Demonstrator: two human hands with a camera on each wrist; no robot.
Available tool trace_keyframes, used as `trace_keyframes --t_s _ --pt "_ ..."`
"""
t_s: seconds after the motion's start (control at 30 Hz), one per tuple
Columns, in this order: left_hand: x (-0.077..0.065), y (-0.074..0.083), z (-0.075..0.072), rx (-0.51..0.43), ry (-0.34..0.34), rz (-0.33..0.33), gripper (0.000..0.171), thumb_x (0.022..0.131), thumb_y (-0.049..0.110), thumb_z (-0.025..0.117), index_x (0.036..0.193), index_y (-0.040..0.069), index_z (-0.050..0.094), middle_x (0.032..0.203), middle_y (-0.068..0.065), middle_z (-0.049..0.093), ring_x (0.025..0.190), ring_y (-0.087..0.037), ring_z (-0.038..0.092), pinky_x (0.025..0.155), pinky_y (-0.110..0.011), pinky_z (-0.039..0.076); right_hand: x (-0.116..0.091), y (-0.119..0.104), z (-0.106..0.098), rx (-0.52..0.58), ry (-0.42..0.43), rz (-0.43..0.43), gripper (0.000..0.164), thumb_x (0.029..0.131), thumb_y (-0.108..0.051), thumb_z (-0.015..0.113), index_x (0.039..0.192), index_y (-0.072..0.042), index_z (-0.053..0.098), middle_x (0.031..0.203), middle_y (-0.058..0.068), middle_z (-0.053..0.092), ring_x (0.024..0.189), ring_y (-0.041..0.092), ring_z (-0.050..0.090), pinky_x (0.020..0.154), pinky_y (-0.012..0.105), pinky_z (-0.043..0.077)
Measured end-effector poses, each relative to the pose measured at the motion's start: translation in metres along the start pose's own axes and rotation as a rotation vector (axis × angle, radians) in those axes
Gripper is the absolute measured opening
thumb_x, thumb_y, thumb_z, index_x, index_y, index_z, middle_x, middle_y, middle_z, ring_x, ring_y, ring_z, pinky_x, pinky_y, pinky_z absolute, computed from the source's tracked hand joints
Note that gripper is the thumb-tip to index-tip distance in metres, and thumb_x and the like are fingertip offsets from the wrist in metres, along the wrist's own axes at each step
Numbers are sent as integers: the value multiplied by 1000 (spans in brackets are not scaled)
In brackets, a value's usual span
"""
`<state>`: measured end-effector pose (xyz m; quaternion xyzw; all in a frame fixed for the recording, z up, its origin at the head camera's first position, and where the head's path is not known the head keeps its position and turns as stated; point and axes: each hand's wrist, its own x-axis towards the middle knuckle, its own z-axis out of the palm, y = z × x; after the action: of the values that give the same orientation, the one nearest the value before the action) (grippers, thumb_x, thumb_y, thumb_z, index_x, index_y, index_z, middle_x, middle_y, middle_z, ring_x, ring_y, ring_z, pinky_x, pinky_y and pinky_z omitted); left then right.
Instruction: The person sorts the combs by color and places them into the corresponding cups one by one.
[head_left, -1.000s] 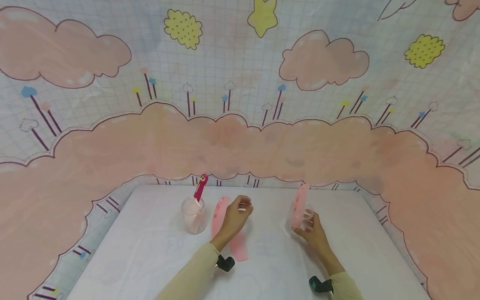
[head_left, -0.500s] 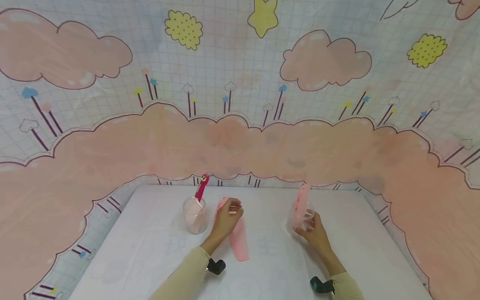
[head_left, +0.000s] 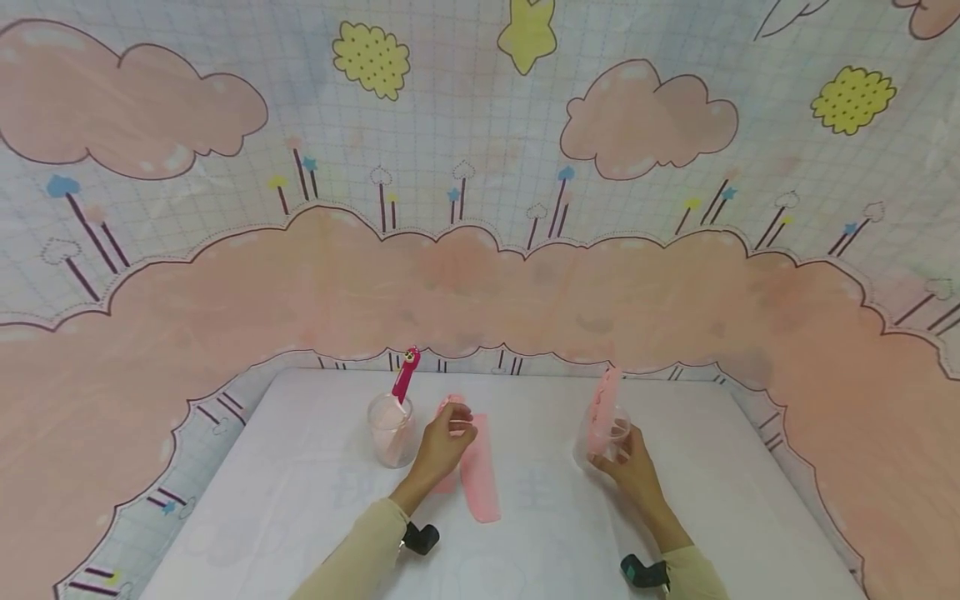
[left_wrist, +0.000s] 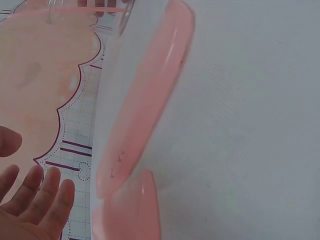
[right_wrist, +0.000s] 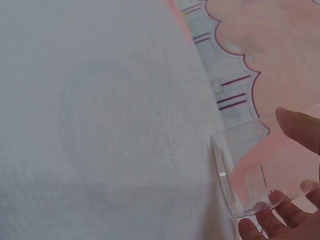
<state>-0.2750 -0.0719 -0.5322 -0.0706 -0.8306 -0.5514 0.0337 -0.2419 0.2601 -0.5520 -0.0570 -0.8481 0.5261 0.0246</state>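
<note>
Above the white table, my left hand (head_left: 438, 450) hovers with loosely bent fingers and nothing in them. Two long pink strips lie on the table by it: one pink strip (head_left: 480, 483) to its right, the other pink strip (head_left: 446, 483) partly hidden beneath the hand. In the left wrist view the longer strip (left_wrist: 150, 95) has a rounded end and small dark marks. My right hand (head_left: 632, 471) grips a clear cup (head_left: 582, 450) from its right side. Another pink strip (head_left: 603, 400) with red marks stands tilted inside this cup and rises above the rim.
At the left, a second clear cup (head_left: 381, 437) stands on the white table (head_left: 285, 500). It contains pale pink pieces and something with a dark pink handle (head_left: 403, 379) topped by a small figure. A cloud-patterned cloth (head_left: 480, 292) rises behind the table's back edge.
My left hand has moved left and slightly down, baring more of the right-hand pink strip. The right hand and its cup have stayed in place.
</note>
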Motion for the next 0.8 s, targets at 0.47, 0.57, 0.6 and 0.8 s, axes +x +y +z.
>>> trace_keyframes --t_s 0.47,0.57,0.6,0.8 --pt "-6 -5 0 58 -19 -32 40 91 13 66 126 0 52 131 -20 60 123 -38 58 101 -52 50 1 -1 -2 23 0 -10 88 83 -28 79 148 -9 25 151 22 38 143 42 34 118 54 31" --pt "-5 -7 2 64 -30 -49 44 90 14 67 128 0 51 134 -21 58 126 -40 56 103 -54 49 2 -1 -3 21 -4 -9 88 83 -28 79 149 -9 24 152 22 37 143 42 34 117 54 31" --pt "-5 -8 3 61 -31 -60 45 90 15 68 129 1 51 135 -21 58 127 -39 56 104 -54 48 2 0 -3 21 -4 -7 88 83 -27 79 148 -9 25 152 22 37 143 42 34 117 54 31" --pt "-4 -11 6 68 -35 -83 49 90 18 69 132 3 49 136 -22 57 127 -40 55 103 -54 49 2 -1 -4 18 -12 -6 88 83 -26 79 149 -9 24 153 23 36 143 43 34 117 55 31"
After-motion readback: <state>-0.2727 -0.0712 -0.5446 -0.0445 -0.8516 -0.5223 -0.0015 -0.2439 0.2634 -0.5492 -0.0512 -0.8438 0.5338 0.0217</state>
